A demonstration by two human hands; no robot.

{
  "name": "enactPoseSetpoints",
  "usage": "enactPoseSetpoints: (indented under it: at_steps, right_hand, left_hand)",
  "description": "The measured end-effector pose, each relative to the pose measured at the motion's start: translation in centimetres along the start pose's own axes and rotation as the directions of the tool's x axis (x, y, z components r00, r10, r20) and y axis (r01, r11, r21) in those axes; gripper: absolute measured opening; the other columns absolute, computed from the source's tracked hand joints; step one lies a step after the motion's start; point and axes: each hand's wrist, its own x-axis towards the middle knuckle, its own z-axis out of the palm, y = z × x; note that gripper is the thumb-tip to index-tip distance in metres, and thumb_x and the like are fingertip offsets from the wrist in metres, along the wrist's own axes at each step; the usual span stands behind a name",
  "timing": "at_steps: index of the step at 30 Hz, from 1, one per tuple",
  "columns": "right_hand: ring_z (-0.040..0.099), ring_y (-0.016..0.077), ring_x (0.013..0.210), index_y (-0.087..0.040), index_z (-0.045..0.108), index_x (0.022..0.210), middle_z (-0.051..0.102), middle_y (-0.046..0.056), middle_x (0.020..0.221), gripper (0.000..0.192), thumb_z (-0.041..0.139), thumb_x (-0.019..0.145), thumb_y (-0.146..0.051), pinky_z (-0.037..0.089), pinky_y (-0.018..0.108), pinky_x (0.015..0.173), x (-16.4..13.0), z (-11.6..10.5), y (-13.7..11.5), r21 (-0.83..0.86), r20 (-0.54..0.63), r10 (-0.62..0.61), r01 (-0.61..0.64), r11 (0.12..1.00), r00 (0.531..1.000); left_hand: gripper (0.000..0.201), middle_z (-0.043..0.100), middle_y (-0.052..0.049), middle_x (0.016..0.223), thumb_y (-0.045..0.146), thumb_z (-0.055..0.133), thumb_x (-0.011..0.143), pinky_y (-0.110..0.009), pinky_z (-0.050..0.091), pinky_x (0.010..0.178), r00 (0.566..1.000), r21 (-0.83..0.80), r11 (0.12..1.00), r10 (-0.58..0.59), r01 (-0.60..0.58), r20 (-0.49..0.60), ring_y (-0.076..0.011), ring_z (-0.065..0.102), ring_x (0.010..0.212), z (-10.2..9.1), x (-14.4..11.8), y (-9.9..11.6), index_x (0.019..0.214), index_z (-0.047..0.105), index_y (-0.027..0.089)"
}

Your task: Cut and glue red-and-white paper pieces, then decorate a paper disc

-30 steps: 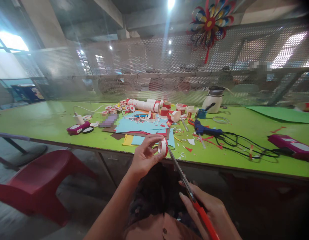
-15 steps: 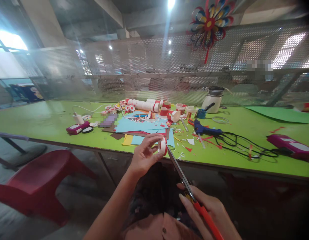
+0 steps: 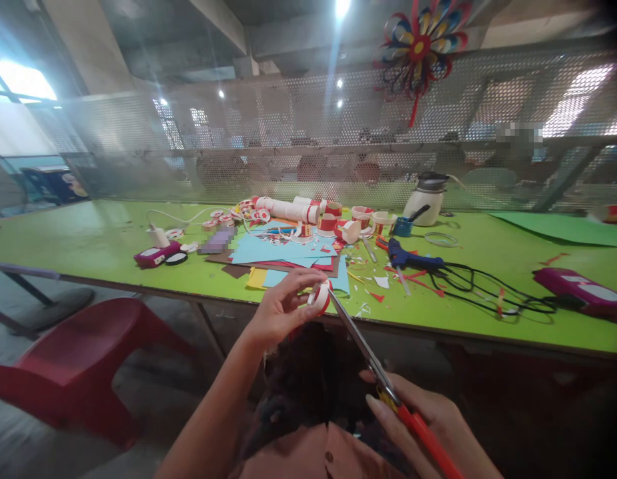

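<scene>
Left fingers (image 3: 297,320) clamped on a red-and-white paper ring (image 3: 324,305), held up nearer the wearer than the glue gun (image 3: 412,258) and left of it. Right hand (image 3: 440,416) closed around the red handles of long-bladed scissors (image 3: 371,359); tip at the ring's edge, can't tell if touching. On the worktop (image 3: 108,233): light blue paper sheets (image 3: 283,251) left of the glue gun, white jug (image 3: 424,203) behind it.

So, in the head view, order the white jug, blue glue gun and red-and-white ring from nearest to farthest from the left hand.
1. Red-and-white ring: held in the left hand.
2. Blue glue gun: on the table, ahead, to the right.
3. White jug: beyond the glue gun.
</scene>
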Motion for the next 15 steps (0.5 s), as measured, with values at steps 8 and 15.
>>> enactPoseSetpoints:
  at_steps: [8, 15]
  right_hand:
    - [0.072, 0.0229, 0.085, -0.018, 0.067, 0.108, 0.074, 0.009, 0.097, 0.03, 0.057, 0.085, -0.035, 0.056, 0.02, 0.071, -0.7, -1.9, 2.0, -0.127, -0.109, 0.026, -0.04, 0.991, 0.994]
    - [0.073, 0.0218, 0.078, -0.022, 0.073, 0.101, 0.076, 0.003, 0.087, 0.025, 0.062, 0.079, -0.03, 0.057, 0.02, 0.069, -0.5, -1.1, 2.4, -0.077, -0.005, -0.073, 0.072, 0.994, 0.997]
  left_hand:
    - [0.035, 0.052, -0.013, 0.12, 0.023, 0.065, 0.079, -0.034, 0.05, 0.088, 0.996, 0.048, 0.996, -0.071, 0.069, 0.051, -0.0248, 0.053, 0.11, -1.8, 0.0, 1.3, 0.114, 0.065, 0.019]
    - [0.038, 0.055, -0.014, 0.123, 0.025, 0.065, 0.079, -0.042, 0.049, 0.09, 0.998, -0.069, 0.996, -0.053, 0.056, 0.044, -0.03, 0.054, 0.111, -1.4, 0.0, 1.1, 0.117, 0.062, 0.019]
